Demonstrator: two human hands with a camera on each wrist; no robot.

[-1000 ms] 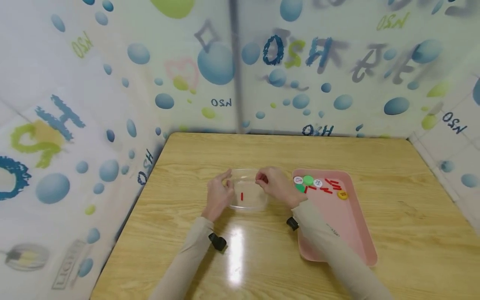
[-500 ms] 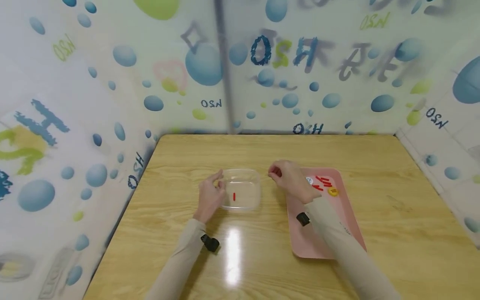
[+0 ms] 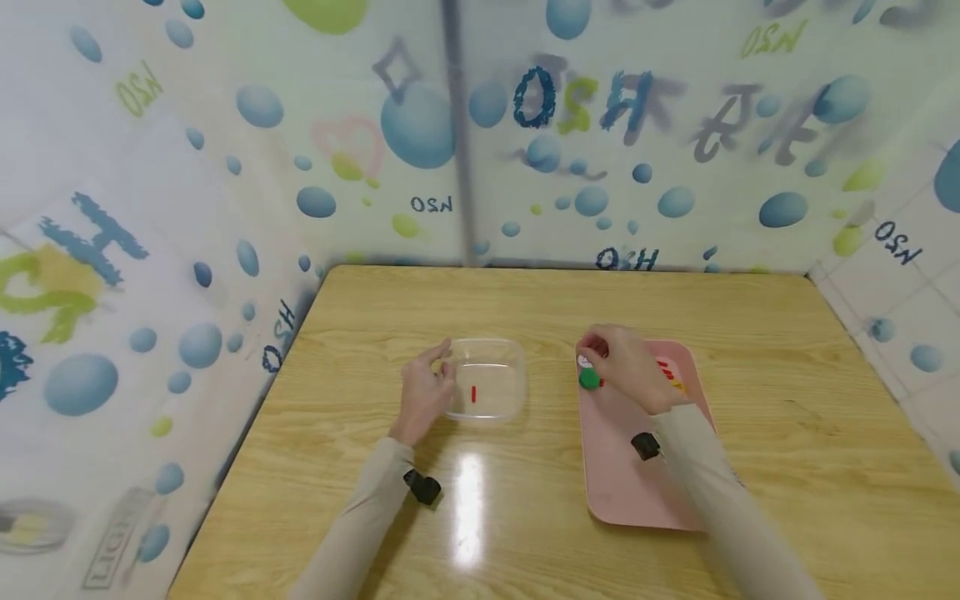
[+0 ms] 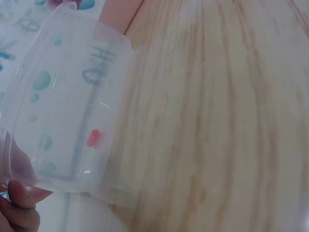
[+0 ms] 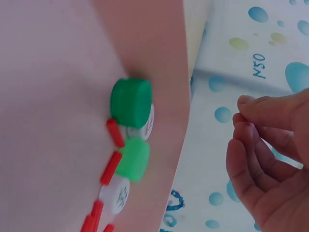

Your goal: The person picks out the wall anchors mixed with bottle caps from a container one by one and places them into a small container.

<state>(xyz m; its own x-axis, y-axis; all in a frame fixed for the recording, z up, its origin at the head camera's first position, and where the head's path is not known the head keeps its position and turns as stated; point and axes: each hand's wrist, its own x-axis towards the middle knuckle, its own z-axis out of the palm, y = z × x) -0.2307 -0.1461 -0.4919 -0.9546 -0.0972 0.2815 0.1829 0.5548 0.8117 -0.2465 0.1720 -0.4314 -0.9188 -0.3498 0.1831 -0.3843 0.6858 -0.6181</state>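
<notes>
A clear plastic container (image 3: 501, 387) stands on the table with one short red stick (image 3: 473, 393) inside. My left hand (image 3: 425, 393) holds its left edge; in the left wrist view the curled fingers (image 4: 21, 212) sit at the container's corner. My right hand (image 3: 626, 367) is over the far left corner of the pink tray (image 3: 630, 467), thumb against index fingertip. Nothing shows between those fingertips in the right wrist view. Close by in the tray are a dark green cap (image 5: 133, 102), a light green cap (image 5: 134, 159), white caps (image 5: 116, 194) and several red sticks (image 5: 111, 167).
A yellow cap (image 3: 678, 386), partly hidden by my right hand, lies in the tray. The wooden table (image 3: 375, 317) runs up to a patterned wall covering (image 3: 420, 217) at the back and sides. A black wrist camera (image 3: 423, 487) sits on my left sleeve.
My right hand has moved right, from above the container to the tray's far left corner. My left hand stays at the container, and the red stick inside it lies as before.
</notes>
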